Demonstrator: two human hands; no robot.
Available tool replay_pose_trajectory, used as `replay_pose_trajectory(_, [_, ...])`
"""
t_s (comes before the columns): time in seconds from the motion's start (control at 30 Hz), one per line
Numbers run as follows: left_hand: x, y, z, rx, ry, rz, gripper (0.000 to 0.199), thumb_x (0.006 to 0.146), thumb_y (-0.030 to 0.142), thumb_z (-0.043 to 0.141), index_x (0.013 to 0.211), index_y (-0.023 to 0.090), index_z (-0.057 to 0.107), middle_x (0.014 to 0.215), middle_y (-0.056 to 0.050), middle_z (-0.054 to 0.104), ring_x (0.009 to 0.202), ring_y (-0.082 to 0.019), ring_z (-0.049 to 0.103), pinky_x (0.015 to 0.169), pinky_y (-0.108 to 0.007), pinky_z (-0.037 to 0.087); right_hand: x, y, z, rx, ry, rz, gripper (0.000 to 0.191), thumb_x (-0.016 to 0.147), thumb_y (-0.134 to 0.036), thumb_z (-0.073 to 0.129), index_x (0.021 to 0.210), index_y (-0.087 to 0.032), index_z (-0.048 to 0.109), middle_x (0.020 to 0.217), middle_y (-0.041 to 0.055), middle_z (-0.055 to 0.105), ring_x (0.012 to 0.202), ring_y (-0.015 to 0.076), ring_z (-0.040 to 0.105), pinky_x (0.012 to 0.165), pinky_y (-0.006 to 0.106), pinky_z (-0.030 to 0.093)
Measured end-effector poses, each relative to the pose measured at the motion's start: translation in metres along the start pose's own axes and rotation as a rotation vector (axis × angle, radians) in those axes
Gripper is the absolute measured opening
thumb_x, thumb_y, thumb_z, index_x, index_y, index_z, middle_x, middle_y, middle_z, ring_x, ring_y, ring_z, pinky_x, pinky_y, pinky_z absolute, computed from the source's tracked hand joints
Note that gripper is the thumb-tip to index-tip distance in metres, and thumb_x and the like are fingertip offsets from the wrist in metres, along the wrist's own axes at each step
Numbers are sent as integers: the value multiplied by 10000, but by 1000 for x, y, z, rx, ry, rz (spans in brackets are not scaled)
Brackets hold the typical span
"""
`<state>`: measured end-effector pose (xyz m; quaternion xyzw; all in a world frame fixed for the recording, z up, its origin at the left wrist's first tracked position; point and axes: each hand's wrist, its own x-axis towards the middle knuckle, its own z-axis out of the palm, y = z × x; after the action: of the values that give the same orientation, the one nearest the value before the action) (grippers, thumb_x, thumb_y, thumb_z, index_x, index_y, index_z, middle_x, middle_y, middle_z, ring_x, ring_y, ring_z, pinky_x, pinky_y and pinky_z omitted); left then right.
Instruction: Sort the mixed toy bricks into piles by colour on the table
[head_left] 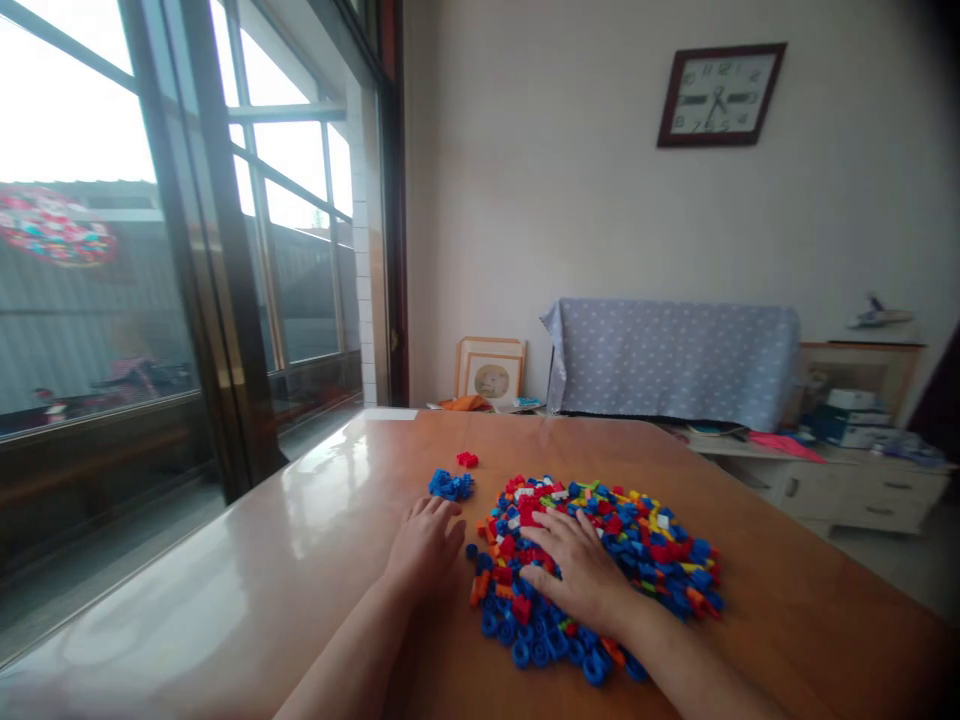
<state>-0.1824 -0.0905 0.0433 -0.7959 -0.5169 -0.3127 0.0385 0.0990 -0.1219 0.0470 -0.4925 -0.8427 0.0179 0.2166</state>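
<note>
My right hand [574, 562] reaches over a broad pile of small plastic building blocks [667, 550] in red, blue, orange, yellow, green and white. Its fingers are spread above the pile's left part, and no block shows in its grasp. My left hand [426, 540] rests at the table, left of the pile, with its fingers extended towards a small cluster of blue blocks [451, 485]. I cannot tell whether the fingertips touch that cluster. A little group of red blocks [467, 460] lies just beyond it. Blue ring-shaped pieces [538, 652] gather at the pile's near edge.
The brown glossy table [315, 590] extends to both sides. Behind it stand a cloth-covered object [675, 360], a framed picture [491, 378] and a white cabinet [885, 497] with boxes. Glass doors [300, 270] line the left side, and a clock [721, 96] hangs on the wall.
</note>
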Motion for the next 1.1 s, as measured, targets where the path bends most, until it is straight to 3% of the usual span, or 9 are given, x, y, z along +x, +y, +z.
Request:
replay_pose_trajectory(0.1, [3,6,3,-3,-9,77,269,979,395,432,1031,254,655,1029,-66,657,1022,-246,565,906,-392,432,2,4,1,-52,18,91,471,919,-578,467,1309,-352,604,1457,46,519,1402,284,366,1176,581,99])
replay_pose_trajectory(0.23, [5,24,1,5,-55,179,298,991,418,404,1014,260,656,985,-62,652,975,-242,574,872,-400,437,10,28,-3,-118,72,206,385,923,-482,485,1215,-310,668,1369,60,594,1343,275,426,1170,559,101])
replay_pose_trajectory(0.37, [4,47,-9,-29,-82,242,340,962,497,447,1109,266,650,1043,-79,653,1022,-257,577,905,-418,449,14,53,-2,-138,84,246,411,907,-457,498,1269,-316,632,1329,53,624,1308,284,451,1152,562,138])
replay_pose_trajectory(0.5, [-3,68,-13,-88,-155,330,722,794,734,554,1378,311,516,1368,-101,551,1259,-340,491,1038,-510,409,19,77,-1,-160,115,276,389,900,-449,504,1234,-316,654,1325,59,626,1293,306,458,1136,588,145])
replay_pose_trajectory(0.63, [-11,84,-7,-148,-325,414,1052,636,854,591,1518,341,334,1559,-89,367,1425,-404,303,1167,-590,238,23,98,-4,-182,147,313,352,900,-448,504,1169,-308,684,1283,64,646,1246,313,496,1112,608,178])
replay_pose_trajectory(0.8, [-1,95,5,-208,-429,375,1056,663,842,577,1546,355,264,1604,-62,280,1471,-404,199,1200,-611,106,24,118,-9,-213,164,389,327,899,-458,499,1104,-304,702,1174,59,692,1167,309,553,1059,578,273])
replay_pose_trajectory(1.1, [40,87,41,-189,-365,275,961,722,821,538,1523,335,325,1576,-73,341,1465,-358,239,1208,-568,128,32,137,-17,-141,172,399,331,893,-442,501,1081,-276,717,1076,58,733,1074,255,631,957,395,415])
